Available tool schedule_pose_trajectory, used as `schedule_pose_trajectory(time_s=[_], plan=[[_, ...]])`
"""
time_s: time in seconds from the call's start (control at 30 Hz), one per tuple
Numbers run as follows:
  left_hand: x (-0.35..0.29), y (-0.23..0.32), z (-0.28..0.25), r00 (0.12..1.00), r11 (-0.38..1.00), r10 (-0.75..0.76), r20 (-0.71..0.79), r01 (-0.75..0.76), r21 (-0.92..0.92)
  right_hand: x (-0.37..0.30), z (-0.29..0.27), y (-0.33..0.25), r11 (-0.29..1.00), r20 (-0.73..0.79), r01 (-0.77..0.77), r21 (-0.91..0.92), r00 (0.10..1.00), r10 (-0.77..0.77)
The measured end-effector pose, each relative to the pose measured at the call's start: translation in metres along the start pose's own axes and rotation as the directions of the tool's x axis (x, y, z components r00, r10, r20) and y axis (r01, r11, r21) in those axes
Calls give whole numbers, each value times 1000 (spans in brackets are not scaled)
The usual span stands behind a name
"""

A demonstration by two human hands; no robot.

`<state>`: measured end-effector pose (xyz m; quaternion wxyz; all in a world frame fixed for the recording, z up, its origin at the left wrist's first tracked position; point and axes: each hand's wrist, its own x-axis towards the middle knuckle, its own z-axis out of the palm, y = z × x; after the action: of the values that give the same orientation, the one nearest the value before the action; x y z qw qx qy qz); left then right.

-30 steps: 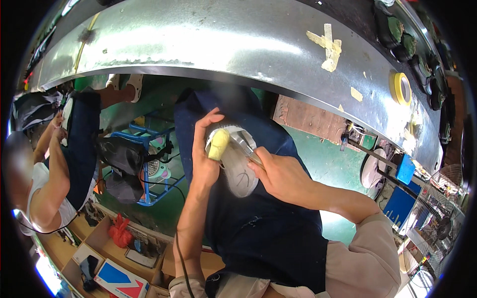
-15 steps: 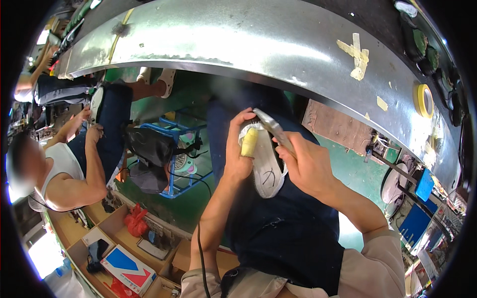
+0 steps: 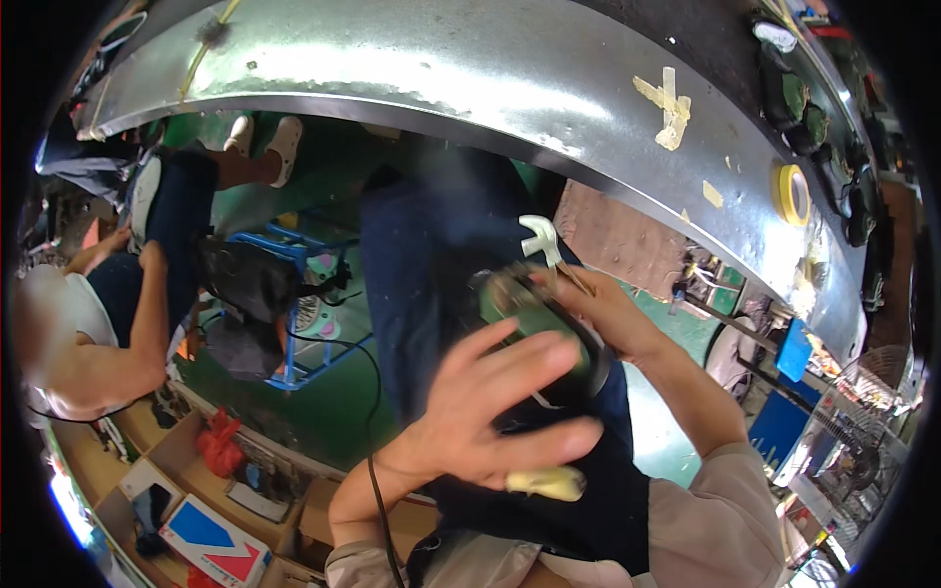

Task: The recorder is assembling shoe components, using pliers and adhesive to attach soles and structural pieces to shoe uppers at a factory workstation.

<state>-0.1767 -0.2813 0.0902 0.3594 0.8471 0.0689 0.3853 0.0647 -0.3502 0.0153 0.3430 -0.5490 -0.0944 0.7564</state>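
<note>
Gripping a dark shoe (image 3: 549,333) between both hands, a seated worker is holding it over a dark blue apron (image 3: 431,255) that covers the lap. To the left of the shoe, a co-worker in a white shirt (image 3: 54,333) is bending over wooden trays (image 3: 186,461) of small parts, with a red cloth (image 3: 218,441) lying among them and a blue frame (image 3: 294,294) standing on the green floor behind. Just left of and below the shoe, the left hand (image 3: 490,412) is spreading its fingers across the shoe's side, likely to steady it, while pinching a small pale yellow piece (image 3: 547,482) at its lower edge; this grip is closed on that piece. Motion blur is smearing the shoe, so its exact form is hard to tell. Right of the shoe, the right hand (image 3: 608,314) is closing its grip on a slim tool (image 3: 564,274) whose white hooked tip (image 3: 539,238) is rising just above the shoe, seemingly held near so the tip can reach the upper. Above the shoe, a curved metal tabletop (image 3: 412,69) is arching across, carrying crossed strips of yellow tape (image 3: 667,103) and, further right, a yellow tape roll (image 3: 792,193). Right of the shoe, a blue board (image 3: 794,351) is leaning below that edge.
</note>
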Motion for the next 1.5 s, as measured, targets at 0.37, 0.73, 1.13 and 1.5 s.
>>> schedule_pose_trajectory(time_s=[0.37, 0.73, 1.13, 1.5], plan=[[-102, -97, 73, 194, -102, -968, 162, 284, -953, 21, 7, 29, 137, 230, 324, -936, 859, -458], [-113, -101, 78, 351, 150, -936, 30, 472, -869, 18, 41, 4, 482, 199, 262, -836, 963, -179], [-118, -99, 86, 430, 327, -902, -28, 641, -695, 0, 30, -30, -347, 398, 273, -897, 840, -370], [-136, -113, 92, 398, 140, -915, 63, 462, -875, 24, 42, 34, 42, 263, 349, -936, 774, -576]])
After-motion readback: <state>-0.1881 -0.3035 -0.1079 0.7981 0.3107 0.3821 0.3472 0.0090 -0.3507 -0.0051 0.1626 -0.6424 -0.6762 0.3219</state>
